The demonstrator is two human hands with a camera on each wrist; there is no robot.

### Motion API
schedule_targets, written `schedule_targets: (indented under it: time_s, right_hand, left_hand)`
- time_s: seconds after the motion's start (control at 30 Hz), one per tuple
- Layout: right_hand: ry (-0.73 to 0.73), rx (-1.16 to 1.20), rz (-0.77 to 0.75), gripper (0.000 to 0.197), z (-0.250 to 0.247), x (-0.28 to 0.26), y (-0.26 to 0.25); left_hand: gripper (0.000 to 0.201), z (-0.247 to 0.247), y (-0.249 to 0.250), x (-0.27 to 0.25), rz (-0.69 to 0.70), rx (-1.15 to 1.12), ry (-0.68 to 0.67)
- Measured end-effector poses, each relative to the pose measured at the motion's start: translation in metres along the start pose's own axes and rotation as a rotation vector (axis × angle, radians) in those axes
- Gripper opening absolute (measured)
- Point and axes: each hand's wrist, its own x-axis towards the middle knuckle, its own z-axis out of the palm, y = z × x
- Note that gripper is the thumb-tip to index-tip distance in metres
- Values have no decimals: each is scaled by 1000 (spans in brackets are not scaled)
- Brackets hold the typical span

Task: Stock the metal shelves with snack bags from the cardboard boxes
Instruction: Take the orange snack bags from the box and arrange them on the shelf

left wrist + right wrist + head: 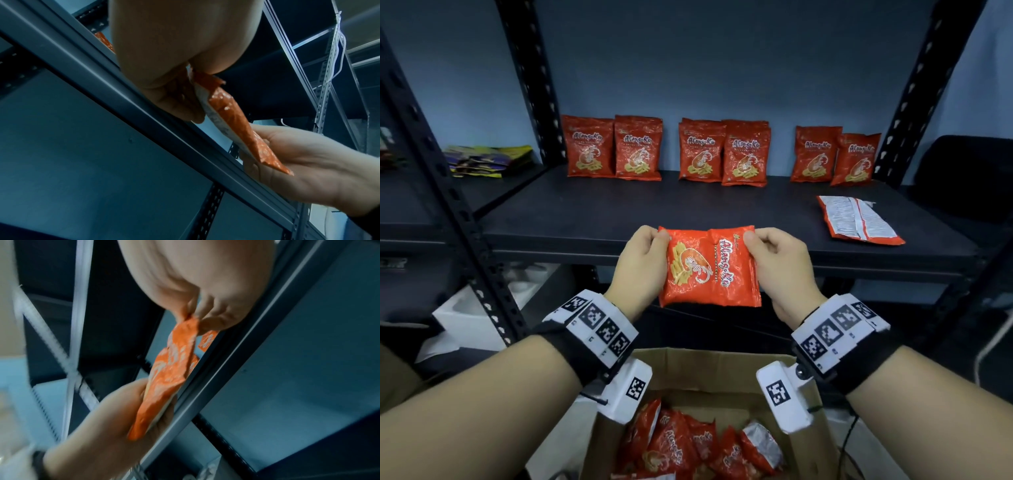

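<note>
Red snack bag (709, 267) pinched at its top corners by both hands, left hand (642, 263) and right hand (780, 270), squaring it for the metal shelf (619, 212) row

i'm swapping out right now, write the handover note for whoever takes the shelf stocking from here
Left hand: pinching the left edge of the held snack bag.
Right hand: pinching the same bag's right edge. The bag is in the air, turned sideways, just in front of the shelf.
Done: six bags stand upright along the back of the shelf in three pairs. One flat bag lies back side up near the right front.
Left: place the held bag, probably stand the flat one up, then empty the cardboard box below, which has several bags left.
</note>
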Motion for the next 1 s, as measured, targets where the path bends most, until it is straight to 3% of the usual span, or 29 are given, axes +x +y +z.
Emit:
schedule_targets:
  time_s: [0.17,0.37,0.63,1.0]
  right_hand:
    - [181,-174,-148,29,6,-13,-4]
    - [148,-265,-306,31,4,-22,-15]
    - [188,-257,-222,36,2,-11,-12]
    - [209,-217,-270,35,-1,-2,-15]
  left_hand:
    - [42,8,3,-5,70,67,68]
    - [48,15,-2,-4,-154,-21,25]
    - [46,10,8,-8,142,165,151]
    - [47,10,6,1,197,78,174]
